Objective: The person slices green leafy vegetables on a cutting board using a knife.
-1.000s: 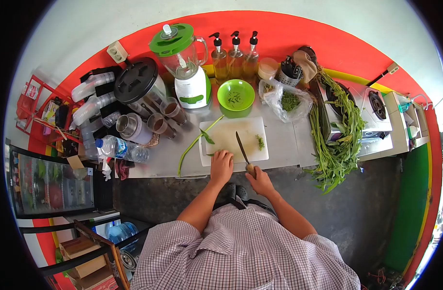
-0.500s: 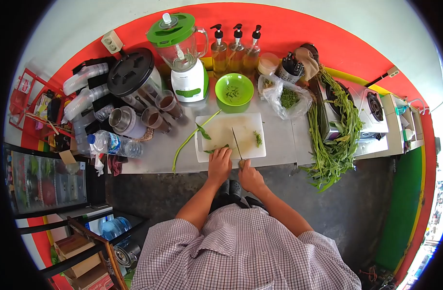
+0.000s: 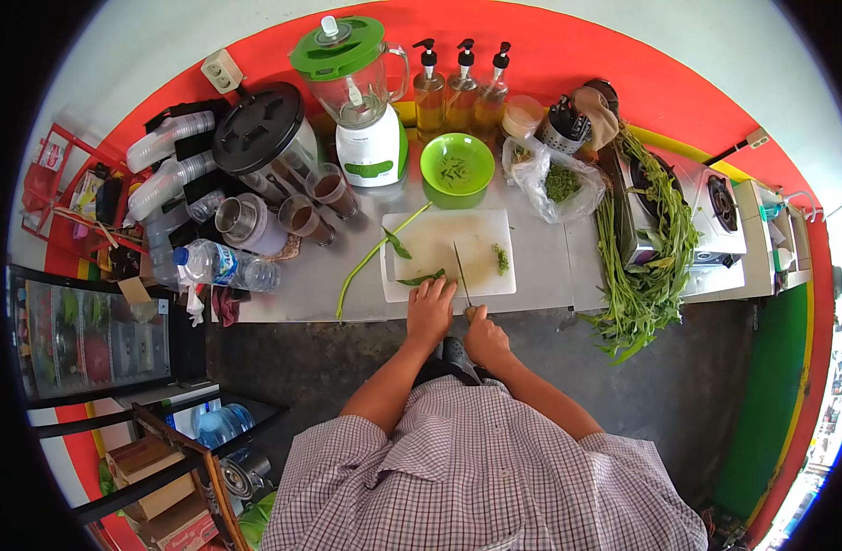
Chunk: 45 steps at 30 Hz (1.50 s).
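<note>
My right hand [image 3: 487,335] is wrapped round the handle of a knife [image 3: 462,275], whose blade points away from me over the white cutting board [image 3: 491,226]. At the board's front edge my left hand [image 3: 431,310] is closed, its fingertips bent down against a green leaf [image 3: 421,278] just left of the blade. What lies under the fingers is hidden. A long green stem [image 3: 359,268] with another leaf [image 3: 397,246] crosses the board's left edge. Small chopped green pieces [image 3: 501,259] lie right of the knife. Behind the board stands a green bowl [image 3: 459,190] with cut green bits inside.
A blender [image 3: 368,151], several pump bottles [image 3: 461,99] and a plastic bag [image 3: 568,209] of greens line the back. To the right, long leafy stalks [image 3: 614,275] hang over the counter edge beside a stove [image 3: 715,230]. Brown-filled cups [image 3: 308,223] and a water bottle [image 3: 224,266] stand left.
The view has shifted slightly, so the counter appears a little further right. More of the leaf shows beyond my left fingertips. The knife stays in my right hand over the board.
</note>
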{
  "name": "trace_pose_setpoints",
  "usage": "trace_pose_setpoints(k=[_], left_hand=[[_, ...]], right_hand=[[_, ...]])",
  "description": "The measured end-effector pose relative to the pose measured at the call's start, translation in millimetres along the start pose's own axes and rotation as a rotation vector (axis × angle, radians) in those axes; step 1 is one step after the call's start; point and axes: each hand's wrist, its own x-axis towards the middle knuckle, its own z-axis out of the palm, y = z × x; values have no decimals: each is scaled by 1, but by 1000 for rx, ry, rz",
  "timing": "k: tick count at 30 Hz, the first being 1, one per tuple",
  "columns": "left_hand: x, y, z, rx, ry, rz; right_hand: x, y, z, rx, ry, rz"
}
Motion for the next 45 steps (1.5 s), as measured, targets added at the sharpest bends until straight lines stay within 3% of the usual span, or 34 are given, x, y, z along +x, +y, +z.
trace_pose_setpoints(k=[27,29,35,41,45], left_hand=[[-2,-5,-7,-16,-57,19],[-2,-5,-5,-42,1,29],[-1,-3,-6,-35,-9,18],[-2,-5,-4,-12,-53,12],[-2,-5,-1,-23,-49,4]], right_hand=[[18,-3,-4,-64,3,20],[19,-4,-13,-158,8,-59],[16,5,14,-118,64,-16],[17,-1,-9,-171,35,-75],[17,3,8,-122,26,-4]])
